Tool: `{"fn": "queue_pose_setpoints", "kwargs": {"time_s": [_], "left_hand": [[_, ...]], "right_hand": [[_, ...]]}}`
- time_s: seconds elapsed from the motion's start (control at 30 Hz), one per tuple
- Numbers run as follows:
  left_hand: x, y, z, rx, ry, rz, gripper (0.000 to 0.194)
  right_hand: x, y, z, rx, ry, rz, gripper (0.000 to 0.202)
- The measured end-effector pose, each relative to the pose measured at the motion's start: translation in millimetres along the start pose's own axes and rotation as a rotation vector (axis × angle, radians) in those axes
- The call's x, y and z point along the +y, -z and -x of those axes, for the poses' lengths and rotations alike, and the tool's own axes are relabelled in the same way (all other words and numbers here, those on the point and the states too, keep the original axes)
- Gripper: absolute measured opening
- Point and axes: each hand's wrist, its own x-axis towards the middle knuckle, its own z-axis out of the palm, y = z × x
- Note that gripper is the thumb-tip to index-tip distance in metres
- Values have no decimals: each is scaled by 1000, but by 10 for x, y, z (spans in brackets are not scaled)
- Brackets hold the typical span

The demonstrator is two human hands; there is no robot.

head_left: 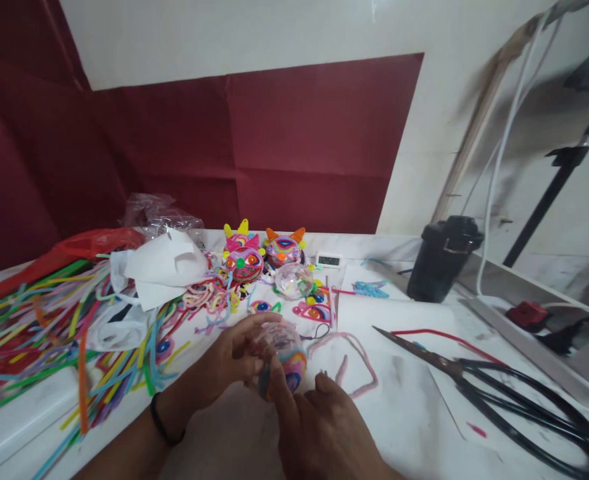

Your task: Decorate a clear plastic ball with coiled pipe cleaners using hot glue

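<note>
A small rounded craft piece (294, 369), clear on top with bands of orange, pink and blue on its side, is held low in the middle of the view. My left hand (229, 357), with a black band at the wrist, has its fingers wrapped round the left side of it. Against its front presses the extended index finger of my right hand (319, 420), the other fingers curled in. A pale pink fuzzy stem (369, 363) lies bent on the table just right of the piece. Blur hides where the fingertips meet the surface.
Large black-handled scissors (459, 373) lie at the right, near a black container (442, 260). Many coloured fuzzy stems (74, 300) cover the left side, with crumpled white paper (167, 267) on them. Decorated faces (244, 263), a clear dome (294, 280) and a small digital display (329, 260) stand behind.
</note>
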Motion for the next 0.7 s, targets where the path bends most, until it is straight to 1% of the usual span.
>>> {"fn": "queue_pose_setpoints", "kwargs": {"time_s": [0.17,0.33,0.5,0.7], "left_hand": [[29,-20,-3,34,4,-37,55],[51,-36,-20,42,-7,-50,51],[54,-29,-25,45,-3,-62,51],[71,-37,3,58,7,-55,52]], "right_hand": [[9,22,-18,-6,-2,-11,54],[22,29,-35,51,-16,-43,47],[27,35,-23,60,-23,-57,45],[29,41,6,89,-55,-53,35]]}}
